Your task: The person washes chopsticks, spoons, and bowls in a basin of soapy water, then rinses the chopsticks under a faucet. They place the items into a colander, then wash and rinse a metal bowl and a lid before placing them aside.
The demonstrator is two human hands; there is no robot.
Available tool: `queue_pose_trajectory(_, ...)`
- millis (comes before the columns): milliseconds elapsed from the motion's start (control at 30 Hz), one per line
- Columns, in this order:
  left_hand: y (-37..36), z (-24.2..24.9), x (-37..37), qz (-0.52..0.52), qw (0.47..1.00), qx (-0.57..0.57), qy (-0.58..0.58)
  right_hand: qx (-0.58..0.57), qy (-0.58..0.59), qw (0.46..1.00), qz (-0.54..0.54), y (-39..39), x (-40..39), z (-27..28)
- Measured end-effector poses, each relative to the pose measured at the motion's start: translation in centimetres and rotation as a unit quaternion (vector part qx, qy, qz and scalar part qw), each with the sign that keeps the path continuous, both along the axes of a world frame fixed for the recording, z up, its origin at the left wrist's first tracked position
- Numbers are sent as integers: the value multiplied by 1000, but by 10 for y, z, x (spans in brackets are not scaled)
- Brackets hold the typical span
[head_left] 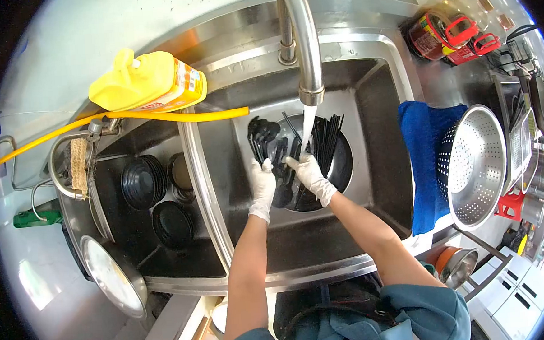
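Observation:
Both my hands wear white gloves and reach into the right basin of a steel sink (378,126). My left hand (263,182) grips the handles of a bunch of black spoons (262,135) over a dark round pan (341,161). My right hand (308,173) holds black utensils just under the water stream (308,124) that runs from the steel tap (305,43). Several black chopsticks (329,138) lie in the pan beside my right hand.
The left basin holds stacks of black bowls (140,181). A yellow detergent bottle (148,83) and yellow hose (175,116) sit behind it. A blue cloth (422,161) and steel colander (476,165) lie to the right; jars (444,31) stand at the back right.

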State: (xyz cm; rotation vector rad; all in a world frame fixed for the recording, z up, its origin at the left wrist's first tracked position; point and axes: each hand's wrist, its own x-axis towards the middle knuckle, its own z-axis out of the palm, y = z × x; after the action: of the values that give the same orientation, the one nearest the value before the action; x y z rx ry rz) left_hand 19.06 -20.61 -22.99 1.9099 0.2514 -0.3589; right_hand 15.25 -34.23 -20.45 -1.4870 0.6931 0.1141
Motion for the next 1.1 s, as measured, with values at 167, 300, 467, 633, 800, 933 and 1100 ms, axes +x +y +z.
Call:
queue_pose_trajectory(167, 7, 11, 8, 39, 997, -45, -48, -204, 44, 977, -50, -28, -27, -33)
queue_pose_trajectory(300, 5, 40, -7, 46, 987, -154, 29, 99, 66, 959, -256, -43, -37, -7)
queue_pose_trajectory(467, -16, 15, -57, 173, 942, -225, 180, 99, -17, 936, -338, -17, -31, -28)
queue_pose_trajectory(633, -26, 30, -80, 169, 927, -206, 266, 161, 19, 887, -432, -15, -45, -33)
queue_pose_trajectory(800, -31, 21, -81, 285, 811, -377, 346, 279, 61, 781, -556, -16, -63, -24)
queue_pose_trajectory(933, -38, 24, -78, 290, 798, -359, 386, 324, 52, 816, -477, 5, -75, -12)
queue_pose_trajectory(1100, -53, 57, -58, 227, 851, -309, 359, 308, 19, 841, -445, 6, -58, 29)
